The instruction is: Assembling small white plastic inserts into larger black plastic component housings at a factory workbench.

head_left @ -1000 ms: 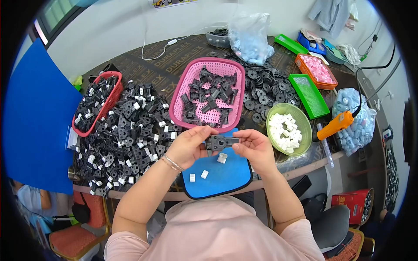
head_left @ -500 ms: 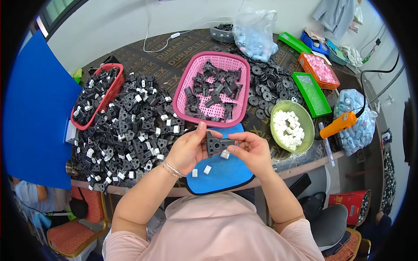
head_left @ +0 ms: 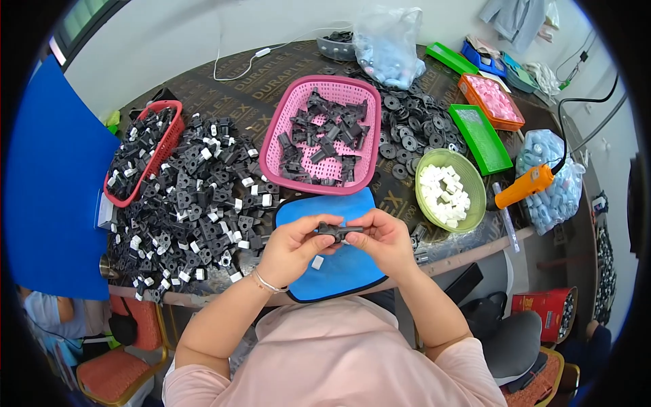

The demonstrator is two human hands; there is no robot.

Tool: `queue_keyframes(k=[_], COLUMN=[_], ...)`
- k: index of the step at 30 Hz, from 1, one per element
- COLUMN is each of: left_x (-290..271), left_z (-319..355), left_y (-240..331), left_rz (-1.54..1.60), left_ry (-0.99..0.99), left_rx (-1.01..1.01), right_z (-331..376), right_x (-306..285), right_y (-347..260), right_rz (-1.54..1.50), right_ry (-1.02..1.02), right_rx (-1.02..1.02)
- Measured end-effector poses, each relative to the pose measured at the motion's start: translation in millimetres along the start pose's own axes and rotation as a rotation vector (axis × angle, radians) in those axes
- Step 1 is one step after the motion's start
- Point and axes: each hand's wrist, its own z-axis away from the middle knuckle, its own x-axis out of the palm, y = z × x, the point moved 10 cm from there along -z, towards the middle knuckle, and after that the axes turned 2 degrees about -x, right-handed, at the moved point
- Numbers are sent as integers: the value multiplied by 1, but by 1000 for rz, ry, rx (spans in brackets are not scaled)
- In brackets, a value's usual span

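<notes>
A black plastic fitting (head_left: 332, 233) is held between my two hands above a blue mat (head_left: 347, 277). My left hand (head_left: 288, 249) pinches its wider end between thumb and fingers. On the narrower end, my right hand (head_left: 385, 243) has a similar thumb-and-finger grip. A small white block (head_left: 317, 262) lies on the mat below the fitting. The fingers cover part of the fitting and of the mat beneath.
Beyond the mat stands a pink basket (head_left: 269, 146) of black fittings. Left lies a heap of black parts (head_left: 196, 197) with white pieces, beside a red basket (head_left: 178, 122). Right are a green bowl (head_left: 480, 203) of white blocks, black discs (head_left: 410, 129) and an orange electric screwdriver (head_left: 525, 186).
Both hands have tilted the black fitting, so its flat holed face shows less. My right hand has moved slightly left. Fewer white blocks show on the mat.
</notes>
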Motion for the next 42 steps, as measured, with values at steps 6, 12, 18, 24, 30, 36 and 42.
queue_keyframes(k=[6,12,18,24,30,36,42], left_x=[-5,-37,-12,17,19,40,74], left_z=[3,-2,-13,-40,-51,-51,-56], left_y=[2,-26,-5,-24,-24,-22,-26], left_rz=[-116,-391,-799,-919,-1035,-1282,-1452], left_ry=[28,167,124,-94,-89,-127,-165], left_rx=[92,-29,364,286,302,274,300], right_z=[-5,-10,-14,-18,-20,-24,-21], right_x=[-2,-28,-16,-24,-30,-30,-40], right_y=[17,29,33,40,42,42,45], right_rz=[106,1115,1191,1211,1202,1164,1122], right_ry=[-41,-55,-68,-49,-43,-60,-16], right_rx=[77,-24,-50,-11,19,-38,-60])
